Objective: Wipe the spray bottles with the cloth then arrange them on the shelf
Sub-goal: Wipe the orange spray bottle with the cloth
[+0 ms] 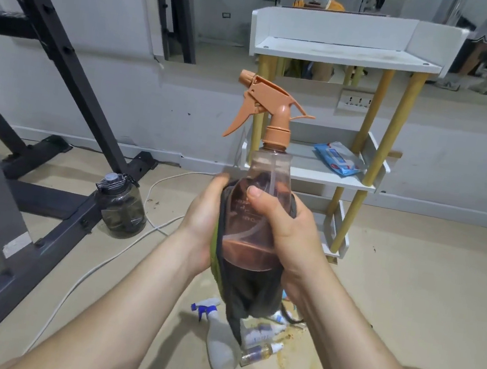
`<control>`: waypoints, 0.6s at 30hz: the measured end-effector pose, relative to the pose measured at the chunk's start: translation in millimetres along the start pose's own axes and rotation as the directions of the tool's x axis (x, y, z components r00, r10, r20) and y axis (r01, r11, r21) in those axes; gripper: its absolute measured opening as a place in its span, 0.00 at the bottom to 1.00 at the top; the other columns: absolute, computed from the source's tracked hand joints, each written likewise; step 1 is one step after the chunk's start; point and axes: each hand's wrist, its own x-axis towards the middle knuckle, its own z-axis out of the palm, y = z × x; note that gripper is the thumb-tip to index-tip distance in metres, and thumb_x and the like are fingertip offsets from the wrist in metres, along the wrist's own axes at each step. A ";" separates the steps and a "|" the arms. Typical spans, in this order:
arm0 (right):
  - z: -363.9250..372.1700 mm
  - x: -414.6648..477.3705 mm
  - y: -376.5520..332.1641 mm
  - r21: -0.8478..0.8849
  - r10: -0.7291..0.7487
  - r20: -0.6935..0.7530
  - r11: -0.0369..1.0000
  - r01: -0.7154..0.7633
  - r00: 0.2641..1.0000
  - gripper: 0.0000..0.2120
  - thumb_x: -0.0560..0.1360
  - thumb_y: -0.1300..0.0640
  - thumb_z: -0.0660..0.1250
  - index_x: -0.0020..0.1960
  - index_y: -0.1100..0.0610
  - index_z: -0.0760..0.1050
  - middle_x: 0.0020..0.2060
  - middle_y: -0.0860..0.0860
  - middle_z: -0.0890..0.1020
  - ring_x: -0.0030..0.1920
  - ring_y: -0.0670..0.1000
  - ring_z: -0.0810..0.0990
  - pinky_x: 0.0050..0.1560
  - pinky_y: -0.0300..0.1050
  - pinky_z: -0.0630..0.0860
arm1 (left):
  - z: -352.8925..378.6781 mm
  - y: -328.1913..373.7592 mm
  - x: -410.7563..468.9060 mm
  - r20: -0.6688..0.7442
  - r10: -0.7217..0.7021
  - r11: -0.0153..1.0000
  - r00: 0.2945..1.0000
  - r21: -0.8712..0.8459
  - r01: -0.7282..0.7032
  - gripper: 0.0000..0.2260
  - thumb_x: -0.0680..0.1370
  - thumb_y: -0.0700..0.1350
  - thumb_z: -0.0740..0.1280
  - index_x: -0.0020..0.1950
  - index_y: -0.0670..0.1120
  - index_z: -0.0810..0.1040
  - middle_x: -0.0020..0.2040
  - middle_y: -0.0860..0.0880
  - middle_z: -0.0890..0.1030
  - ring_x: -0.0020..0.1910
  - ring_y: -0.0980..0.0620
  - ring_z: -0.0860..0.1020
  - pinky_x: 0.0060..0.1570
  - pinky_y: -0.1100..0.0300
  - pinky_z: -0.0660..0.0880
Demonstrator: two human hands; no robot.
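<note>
A clear brownish spray bottle (266, 168) with an orange trigger head is held upright in front of me. My right hand (285, 237) grips its body, thumb across the front. My left hand (203, 225) cups the left side through a dark grey and green cloth (252, 292), which wraps the lower half and hangs below. On the floor under the cloth lie a white spray bottle with a blue trigger (220, 340) and small bottles (260, 347). The white shelf (341, 57) with yellow posts stands ahead against the wall.
A blue packet of wipes (339, 158) lies on the shelf's middle tier. A dark water jug (121, 206) stands on the floor at the left beside a black gym rack (46, 197). A white cable (106, 259) crosses the floor. A mirror runs along the wall.
</note>
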 end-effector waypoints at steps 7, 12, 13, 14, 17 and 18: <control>-18.6 11.5 -12.1 0.278 0.062 -0.011 0.959 -0.057 0.998 0.27 0.64 0.46 0.76 0.58 0.59 0.80 0.51 0.59 0.85 0.51 0.59 0.84 0.59 0.56 0.79 | 4.3 -27.2 5.2 -0.004 0.348 0.868 0.937 0.380 -0.320 0.14 0.84 0.53 0.59 0.65 0.51 0.76 0.60 0.47 0.81 0.59 0.52 0.80 0.65 0.53 0.74; -24.9 14.9 -17.9 -0.035 -0.090 -0.116 0.996 0.086 0.989 0.27 0.63 0.40 0.73 0.53 0.58 0.80 0.44 0.54 0.87 0.44 0.53 0.86 0.49 0.50 0.80 | 15.4 12.2 -19.0 0.120 0.553 0.733 0.825 0.400 -0.550 0.09 0.81 0.48 0.63 0.59 0.49 0.79 0.50 0.50 0.83 0.47 0.57 0.81 0.50 0.59 0.78; -20.6 12.8 -15.3 -0.143 -0.140 -0.138 0.982 0.120 0.980 0.28 0.62 0.36 0.71 0.50 0.58 0.80 0.43 0.53 0.86 0.43 0.52 0.85 0.48 0.47 0.80 | 21.9 19.2 -26.7 0.204 0.494 0.761 0.845 0.368 -0.534 0.12 0.79 0.51 0.67 0.59 0.47 0.79 0.51 0.50 0.84 0.49 0.56 0.82 0.51 0.60 0.79; -16.0 10.5 -12.9 -0.280 -0.201 -0.161 0.948 0.151 0.966 0.28 0.62 0.32 0.69 0.46 0.56 0.79 0.39 0.51 0.85 0.41 0.49 0.84 0.45 0.43 0.78 | 26.6 21.1 -31.0 0.248 0.449 0.766 0.859 0.387 -0.512 0.15 0.75 0.52 0.70 0.58 0.47 0.80 0.51 0.50 0.85 0.50 0.55 0.83 0.51 0.59 0.79; -15.3 7.9 -10.7 -0.719 -0.448 -0.251 0.680 0.144 0.858 0.23 0.73 0.36 0.65 0.35 0.54 0.66 0.27 0.47 0.71 0.32 0.48 0.70 0.34 0.43 0.67 | 31.7 17.1 -29.2 0.126 0.388 0.836 0.913 0.369 -0.406 0.16 0.71 0.51 0.74 0.55 0.45 0.83 0.47 0.49 0.86 0.45 0.52 0.83 0.49 0.52 0.79; -16.8 6.2 -14.2 -0.759 -0.534 -0.247 0.626 0.182 0.809 0.21 0.76 0.41 0.66 0.34 0.55 0.64 0.26 0.48 0.69 0.31 0.49 0.68 0.34 0.47 0.65 | 29.9 14.7 -23.9 0.051 0.351 0.882 0.935 0.319 -0.348 0.16 0.72 0.51 0.73 0.55 0.43 0.83 0.47 0.46 0.86 0.45 0.47 0.83 0.49 0.48 0.80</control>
